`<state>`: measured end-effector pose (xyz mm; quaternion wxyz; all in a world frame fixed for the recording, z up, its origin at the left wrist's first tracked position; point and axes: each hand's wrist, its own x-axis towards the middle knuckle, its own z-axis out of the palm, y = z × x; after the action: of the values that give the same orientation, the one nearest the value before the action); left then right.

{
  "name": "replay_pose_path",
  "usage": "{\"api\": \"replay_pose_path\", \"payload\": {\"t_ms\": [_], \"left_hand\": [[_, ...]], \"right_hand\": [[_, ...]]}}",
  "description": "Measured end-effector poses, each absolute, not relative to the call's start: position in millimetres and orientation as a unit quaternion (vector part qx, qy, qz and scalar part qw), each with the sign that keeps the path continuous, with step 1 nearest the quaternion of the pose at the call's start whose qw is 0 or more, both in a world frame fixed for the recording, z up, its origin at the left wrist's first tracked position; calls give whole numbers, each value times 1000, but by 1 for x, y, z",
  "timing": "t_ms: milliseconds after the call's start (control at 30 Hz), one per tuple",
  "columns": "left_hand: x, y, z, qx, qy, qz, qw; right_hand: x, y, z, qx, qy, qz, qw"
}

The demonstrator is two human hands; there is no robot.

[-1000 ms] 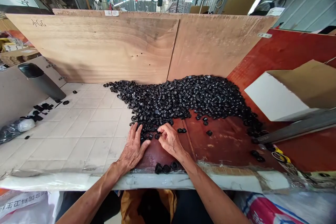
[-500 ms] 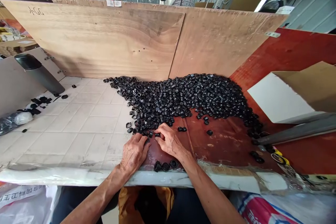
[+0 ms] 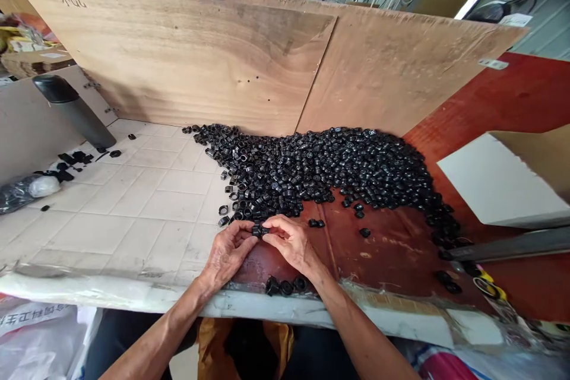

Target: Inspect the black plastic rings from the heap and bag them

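Note:
Both hands meet at the near edge of a long heap of small black plastic parts (image 3: 285,166), some ring-shaped and some like caps. My left hand (image 3: 229,252) is closed, its thumb and fingertips pinching a black plastic part (image 3: 257,230) from the left. From the other side, my right hand (image 3: 290,243) pinches a black plastic part against it, the two ends touching or nearly so. Fingertips cover much of these parts. Closer to me, several black parts (image 3: 285,286) sit in a row by the padded table edge (image 3: 249,303).
A wooden board (image 3: 200,59) stands behind the heap. At left are a dark grey bottle (image 3: 78,110) and scattered black pieces. To the right are a white box (image 3: 503,178), a grey bar (image 3: 512,244) and yellow-handled scissors (image 3: 490,290). An orange bag (image 3: 214,344) hangs below the edge.
My hands have come together, bringing the black parts end to end. The left hand has turned so its thumb and fingers show in a pinch. The whole view has shifted slightly.

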<state>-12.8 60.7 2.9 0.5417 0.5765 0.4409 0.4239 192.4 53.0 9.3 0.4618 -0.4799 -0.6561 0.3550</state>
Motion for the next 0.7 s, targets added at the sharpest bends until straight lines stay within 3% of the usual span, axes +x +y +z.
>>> {"api": "replay_pose_path", "payload": {"t_ms": [700], "left_hand": [[-12,55,8,601,398,410,559]], "right_hand": [[186,47,12,-477,-722,269,423]]}}
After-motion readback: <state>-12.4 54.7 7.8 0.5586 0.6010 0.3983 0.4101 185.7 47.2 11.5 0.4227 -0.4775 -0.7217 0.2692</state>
